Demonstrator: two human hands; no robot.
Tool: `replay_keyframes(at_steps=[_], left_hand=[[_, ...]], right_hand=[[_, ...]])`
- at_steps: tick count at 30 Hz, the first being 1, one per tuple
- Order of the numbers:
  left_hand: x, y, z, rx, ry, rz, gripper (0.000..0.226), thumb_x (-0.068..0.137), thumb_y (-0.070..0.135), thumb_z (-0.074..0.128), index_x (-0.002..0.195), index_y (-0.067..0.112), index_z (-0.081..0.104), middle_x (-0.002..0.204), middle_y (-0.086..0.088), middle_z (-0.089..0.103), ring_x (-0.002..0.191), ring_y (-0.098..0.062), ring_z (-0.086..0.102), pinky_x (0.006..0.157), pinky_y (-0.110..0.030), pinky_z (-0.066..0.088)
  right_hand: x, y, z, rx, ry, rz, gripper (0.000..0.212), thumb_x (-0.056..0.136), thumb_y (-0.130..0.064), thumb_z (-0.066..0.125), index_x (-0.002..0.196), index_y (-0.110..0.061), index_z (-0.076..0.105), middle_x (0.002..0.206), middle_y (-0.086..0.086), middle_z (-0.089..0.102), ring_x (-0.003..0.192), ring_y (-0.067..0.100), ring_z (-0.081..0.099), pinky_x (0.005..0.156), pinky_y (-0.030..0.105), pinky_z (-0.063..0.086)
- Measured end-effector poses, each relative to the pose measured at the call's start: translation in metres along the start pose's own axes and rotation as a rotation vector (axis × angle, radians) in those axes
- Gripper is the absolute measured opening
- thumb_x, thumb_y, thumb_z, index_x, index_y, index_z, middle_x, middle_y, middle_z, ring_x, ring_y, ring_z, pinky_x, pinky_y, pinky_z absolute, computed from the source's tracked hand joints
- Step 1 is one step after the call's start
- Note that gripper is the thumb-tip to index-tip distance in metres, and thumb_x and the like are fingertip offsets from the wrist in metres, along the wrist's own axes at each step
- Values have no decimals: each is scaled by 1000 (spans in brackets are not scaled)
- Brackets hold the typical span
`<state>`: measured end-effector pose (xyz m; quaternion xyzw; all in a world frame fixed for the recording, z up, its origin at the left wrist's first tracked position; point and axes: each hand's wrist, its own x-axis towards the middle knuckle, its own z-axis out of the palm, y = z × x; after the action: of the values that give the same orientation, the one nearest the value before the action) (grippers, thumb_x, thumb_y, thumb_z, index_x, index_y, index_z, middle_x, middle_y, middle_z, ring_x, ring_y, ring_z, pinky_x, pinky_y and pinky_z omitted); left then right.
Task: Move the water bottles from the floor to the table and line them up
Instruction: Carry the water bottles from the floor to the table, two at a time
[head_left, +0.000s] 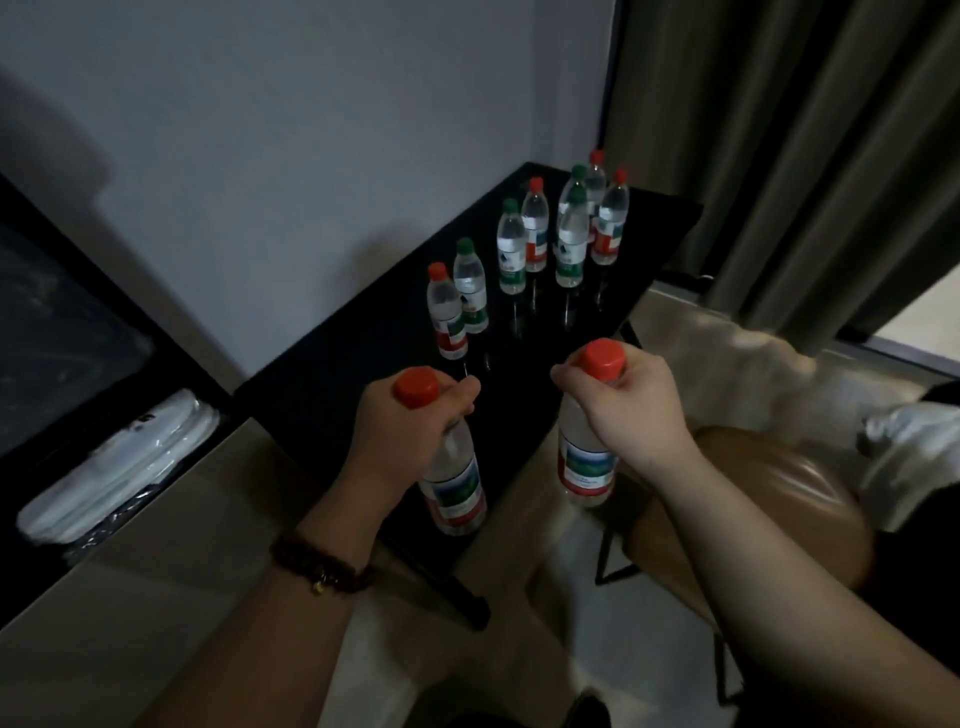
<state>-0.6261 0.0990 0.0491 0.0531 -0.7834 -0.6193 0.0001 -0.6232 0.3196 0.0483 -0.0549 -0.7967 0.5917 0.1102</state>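
My left hand grips the neck of a red-capped water bottle, held upright over the near edge of the black table. My right hand grips a second red-capped bottle by its neck, upright above the table's near right corner. Whether either bottle touches the tabletop is unclear. Further back on the table stand several bottles with red or green caps: a pair in the middle, and a loose cluster toward the far end.
A brown leather stool stands right of the table. Dark curtains hang at the far right. A black cabinet with white slippers is at the left. A grey wall backs the table.
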Motion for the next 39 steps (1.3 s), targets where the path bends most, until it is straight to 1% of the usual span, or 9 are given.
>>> replay_keyframes(at_steps=[7,10,15,19,22,29,32,36,39], left_hand=[[68,6,29,-1,44,-28,23,83,36,81,72,16,74,79,-6,75,80,-20,73,73,-30,59],[104,2,37,-3,45,-11,20,83,35,81,72,19,75,79,2,76,78,-9,72,71,-23,53],[157,-9,55,-20,74,-24,13,82,36,82,74,28,77,81,4,77,82,-11,73,79,-32,57],[187,-12,66,163,16,-6,21,81,51,78,74,32,72,73,11,72,70,-1,68,68,-26,52],[201,-14,78,257,-23,-18,23,81,53,77,76,32,71,76,14,71,69,3,66,64,-21,49],[228,-15,78,196,-15,-163,26,83,54,75,85,28,75,84,8,74,82,-8,70,83,-38,59],[236,-14,77,179,-18,-202,28,85,51,75,90,24,76,89,4,75,87,-13,70,87,-42,58],[254,-19,80,157,5,-238,27,87,49,74,90,22,77,88,3,74,85,-12,70,85,-39,59],[269,-29,92,144,37,-257,37,86,49,74,92,12,76,88,-8,74,85,-23,70,82,-41,57]], right_hand=[[98,25,7,44,-139,-9,26,85,-20,78,80,3,67,72,18,65,68,30,64,57,27,47],[135,34,18,24,-175,-37,26,86,-21,79,79,2,68,72,18,65,65,26,63,54,19,45],[194,43,30,4,-248,-28,26,86,-32,80,77,-10,72,70,9,68,62,13,65,56,15,48],[229,43,37,-31,-242,-6,33,88,-37,78,82,-5,72,72,12,69,61,6,63,56,13,48],[251,44,42,-43,-252,25,21,88,-35,78,80,-16,75,68,-6,72,65,-3,66,57,8,46],[299,55,51,-217,-435,40,20,87,-44,76,90,-24,76,81,-12,74,78,-2,68,62,9,49],[319,64,60,-301,-535,71,22,87,-47,75,98,-27,76,91,-10,75,87,4,69,75,24,56],[349,72,76,-416,-706,-10,15,88,-53,70,93,-38,72,89,-17,71,81,-9,64,64,10,50],[377,89,86,-489,-800,-55,37,89,-55,69,102,-21,76,97,4,75,87,4,68,73,22,55]])
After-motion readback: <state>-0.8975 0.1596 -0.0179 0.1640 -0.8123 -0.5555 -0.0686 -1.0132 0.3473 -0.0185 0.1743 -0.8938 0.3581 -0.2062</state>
